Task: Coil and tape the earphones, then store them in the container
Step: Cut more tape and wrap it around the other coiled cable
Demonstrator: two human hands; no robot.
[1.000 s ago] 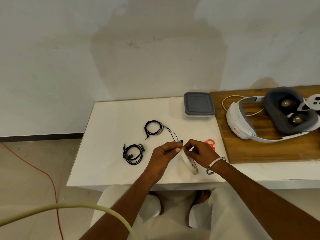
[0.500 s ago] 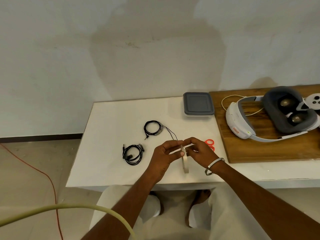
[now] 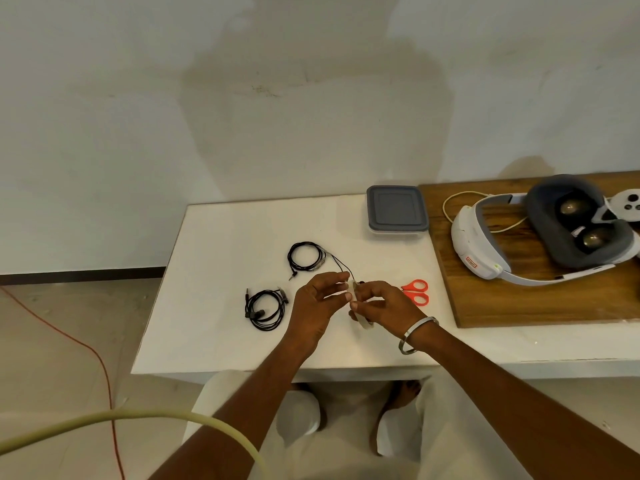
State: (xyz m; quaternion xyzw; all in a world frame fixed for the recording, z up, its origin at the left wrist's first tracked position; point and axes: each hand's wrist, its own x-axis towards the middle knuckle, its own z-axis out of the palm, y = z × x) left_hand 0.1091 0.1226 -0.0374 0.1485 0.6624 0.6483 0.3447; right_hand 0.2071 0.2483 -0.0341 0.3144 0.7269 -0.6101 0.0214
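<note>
Two coiled black earphones lie on the white table (image 3: 214, 334): one coil (image 3: 306, 256) further back, with a loose lead running toward my hands, and another coil (image 3: 265, 308) nearer on the left. My right hand (image 3: 384, 303) holds a roll of pale tape (image 3: 363, 321) on edge just above the table. My left hand (image 3: 317, 304) meets it at the roll's top, fingertips pinching at the tape's end. The closed container (image 3: 397, 209) with a grey lid stands at the back of the table.
Orange-handled scissors (image 3: 417, 292) lie just right of my right hand. A wooden board (image 3: 519, 306) on the right carries a white and grey headset (image 3: 540, 233). A pale cable (image 3: 138, 419) crosses the lower left, and a red cord (image 3: 100, 362) lies on the floor.
The tape roll has turned from slanted to edge-on between my hands. Both hands have stayed together over the table's middle, the left fingers now spread at the roll's top.
</note>
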